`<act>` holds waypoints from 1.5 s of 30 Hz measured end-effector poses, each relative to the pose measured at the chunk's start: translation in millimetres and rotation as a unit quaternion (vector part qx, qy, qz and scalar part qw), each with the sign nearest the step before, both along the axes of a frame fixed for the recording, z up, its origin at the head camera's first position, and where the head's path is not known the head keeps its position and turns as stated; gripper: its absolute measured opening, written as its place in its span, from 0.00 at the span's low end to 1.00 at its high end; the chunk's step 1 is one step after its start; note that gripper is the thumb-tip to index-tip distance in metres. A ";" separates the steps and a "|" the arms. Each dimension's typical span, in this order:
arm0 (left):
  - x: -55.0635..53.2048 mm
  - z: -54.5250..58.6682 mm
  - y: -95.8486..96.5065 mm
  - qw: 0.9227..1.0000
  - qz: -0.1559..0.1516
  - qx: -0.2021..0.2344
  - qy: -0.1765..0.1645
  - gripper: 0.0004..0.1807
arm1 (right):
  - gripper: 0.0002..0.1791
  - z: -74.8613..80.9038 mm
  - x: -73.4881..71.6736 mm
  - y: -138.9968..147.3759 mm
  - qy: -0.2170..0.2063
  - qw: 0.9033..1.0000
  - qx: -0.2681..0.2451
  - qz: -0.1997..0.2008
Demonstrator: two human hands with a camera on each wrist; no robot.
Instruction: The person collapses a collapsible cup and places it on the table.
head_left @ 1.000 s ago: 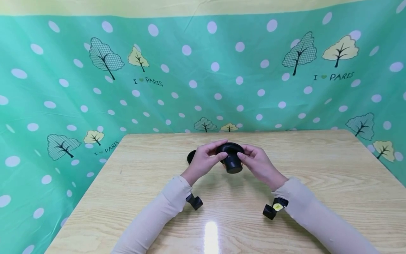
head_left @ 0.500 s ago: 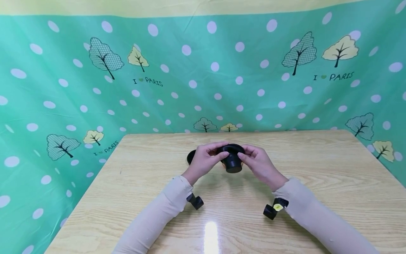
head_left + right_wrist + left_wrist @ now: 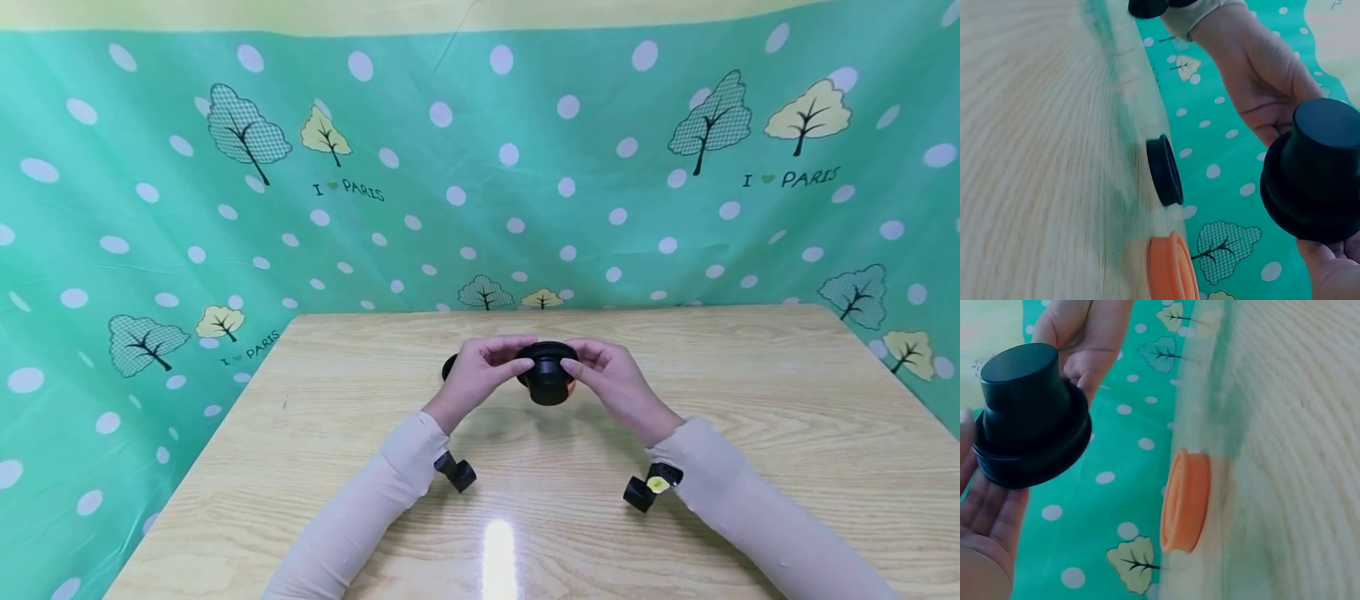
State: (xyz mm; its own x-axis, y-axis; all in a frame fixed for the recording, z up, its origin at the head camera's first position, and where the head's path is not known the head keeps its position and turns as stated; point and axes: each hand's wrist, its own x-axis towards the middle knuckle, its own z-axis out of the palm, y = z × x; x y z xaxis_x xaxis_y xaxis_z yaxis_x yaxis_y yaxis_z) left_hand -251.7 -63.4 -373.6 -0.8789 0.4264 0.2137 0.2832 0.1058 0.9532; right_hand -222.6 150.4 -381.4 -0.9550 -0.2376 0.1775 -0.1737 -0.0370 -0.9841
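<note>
Both hands hold up a black stepped cup-shaped piece (image 3: 549, 382) above the table. A wide round rim leads into its narrower body, whose flat end faces down toward the person. My left hand (image 3: 480, 368) pinches the rim's left side, thumb in front and fingers behind. On the opposite side, my right hand (image 3: 611, 379) grips the rim the same way. The left wrist view shows the cup-shaped piece (image 3: 1029, 412) between both hands, as does the right wrist view. The inside of the piece is hidden.
An orange ringed disc (image 3: 1186, 501) lies on the table behind the held piece. A shallow black round disc (image 3: 1164, 170) lies beside it, mostly covered by the left hand in the head view. A polka-dot curtain (image 3: 405, 167) hangs behind the wooden table (image 3: 750, 400).
The held piece has tilted slightly and its body looks a little shorter in the head view. My left hand has shifted slightly and covers more of the black disc behind it.
</note>
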 end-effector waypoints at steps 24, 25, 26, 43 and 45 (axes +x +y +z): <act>2.0 -1.3 4.7 0.998 -0.055 -0.029 -0.008 0.13 | 0.22 -0.5 -0.3 4.5 0.020 0.997 0.055 0.046; 1.9 -1.5 5.2 0.998 -0.051 -0.032 -0.002 0.12 | 0.21 -0.5 -0.7 4.6 0.025 0.997 0.058 0.046; 1.8 -1.8 5.5 0.998 -0.049 -0.035 0.003 0.11 | 0.21 -0.3 -0.9 4.5 0.029 0.997 0.062 0.045; 5.0 -2.0 10.7 0.997 -0.036 -0.052 0.037 0.09 | 0.14 0.8 -0.9 0.5 0.087 0.992 0.093 0.021; 4.6 -5.0 11.5 0.997 -0.030 -0.054 0.042 0.09 | 0.12 -1.1 -1.2 -0.3 0.098 0.990 0.096 0.016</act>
